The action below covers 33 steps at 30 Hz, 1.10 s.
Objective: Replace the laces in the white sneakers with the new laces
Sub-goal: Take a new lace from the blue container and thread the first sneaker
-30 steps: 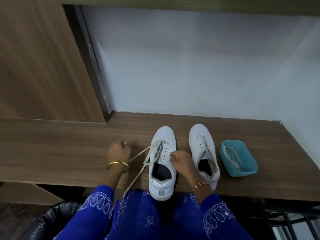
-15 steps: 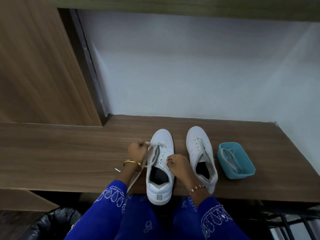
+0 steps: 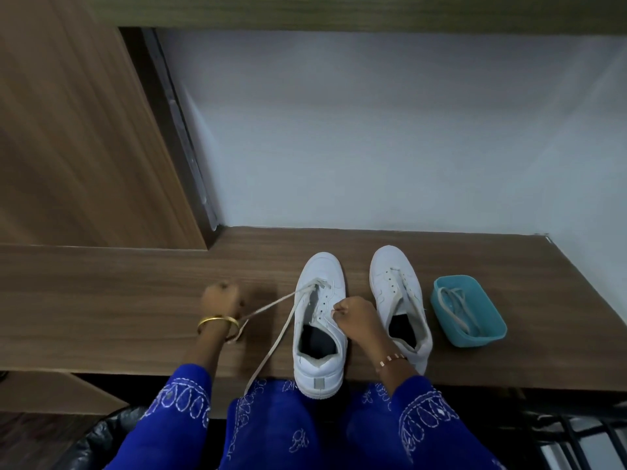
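Two white sneakers stand toes-away on the wooden desk. The left sneaker [image 3: 319,320] has a cream lace [image 3: 271,305] only through its front eyelets. My left hand [image 3: 221,298], blurred, grips one end of that lace and holds it stretched out to the left of the shoe. The lace's other end hangs over the desk edge onto my lap. My right hand [image 3: 356,318] grips the left sneaker's right eyelet flap. The right sneaker [image 3: 400,300] stands beside it, a lace lying loose along its tongue.
A teal plastic tray [image 3: 488,334] with a coiled lace [image 3: 456,307] in it sits at the right of the desk [image 3: 118,300]. A wooden cabinet side rises at left, a white wall behind. A black-lined bin shows at lower left.
My left hand moved from the shoe's front eyelets out to the left, drawing the lace taut. My right hand stayed on the shoe's flap.
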Each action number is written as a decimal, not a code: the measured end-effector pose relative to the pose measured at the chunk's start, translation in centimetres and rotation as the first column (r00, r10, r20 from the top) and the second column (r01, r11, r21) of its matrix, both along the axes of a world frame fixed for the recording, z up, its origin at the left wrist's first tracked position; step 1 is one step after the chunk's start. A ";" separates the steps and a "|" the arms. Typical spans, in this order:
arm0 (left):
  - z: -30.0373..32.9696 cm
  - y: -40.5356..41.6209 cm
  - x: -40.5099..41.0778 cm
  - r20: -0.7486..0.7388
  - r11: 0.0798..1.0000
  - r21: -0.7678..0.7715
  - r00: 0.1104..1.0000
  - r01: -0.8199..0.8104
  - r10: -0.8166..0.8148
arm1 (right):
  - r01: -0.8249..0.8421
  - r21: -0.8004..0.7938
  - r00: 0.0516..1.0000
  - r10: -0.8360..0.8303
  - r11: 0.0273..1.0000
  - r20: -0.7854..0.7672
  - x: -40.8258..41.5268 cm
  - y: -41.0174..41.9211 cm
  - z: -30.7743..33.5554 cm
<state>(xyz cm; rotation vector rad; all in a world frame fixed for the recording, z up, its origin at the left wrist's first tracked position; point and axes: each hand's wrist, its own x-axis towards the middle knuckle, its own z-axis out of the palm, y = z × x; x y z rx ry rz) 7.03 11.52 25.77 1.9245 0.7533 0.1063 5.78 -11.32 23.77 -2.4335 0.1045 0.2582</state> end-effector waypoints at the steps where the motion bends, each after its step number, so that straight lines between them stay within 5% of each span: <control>1: -0.8 -0.2 -0.2 -0.109 0.976 0.158 0.985 0.151 -0.135 | 0.002 0.003 1.000 -0.002 1.000 -0.004 -0.1 0.1 0.1; 4: -1.7 -2.1 -0.5 -0.250 0.826 0.417 0.922 0.379 -0.296 | -0.003 0.002 1.000 0.003 1.000 -0.011 -0.2 0.2 0.1; 10: -1.5 -6.2 0.3 -0.246 0.666 0.515 0.837 0.540 -0.489 | 0.006 0.016 1.000 -0.006 1.000 -0.017 -0.3 0.2 0.1; 18: -1.4 -6.5 0.4 -0.058 0.807 0.395 0.889 0.439 -0.455 | 0.002 0.025 1.000 -0.002 1.000 -0.023 -0.2 0.2 0.1; 21: -0.8 -6.8 0.6 0.122 0.915 0.222 0.922 0.336 -0.368 | 0.008 0.024 1.000 -0.008 1.000 -0.024 -0.2 0.2 -0.1; 23: -0.3 -7.2 0.9 0.246 0.965 -0.100 0.946 0.241 -0.210 | 0.005 0.015 1.000 -0.005 1.000 -0.026 -0.2 0.3 0.0; 28: 1.1 -7.9 1.2 0.221 0.688 -0.723 0.965 0.065 0.140 | -0.037 -0.061 0.999 0.035 0.997 -0.028 -0.2 0.6 -0.1; 31: -0.1 -7.4 1.5 0.089 0.519 -0.854 0.975 -0.030 0.203 | -0.050 -0.105 0.999 0.050 0.993 -0.011 -0.3 0.8 -0.3; 33: -0.7 -7.1 1.4 0.071 0.576 -0.817 0.986 -0.029 0.150 | -0.041 -0.098 0.999 0.040 0.994 -0.015 -0.1 0.8 -0.3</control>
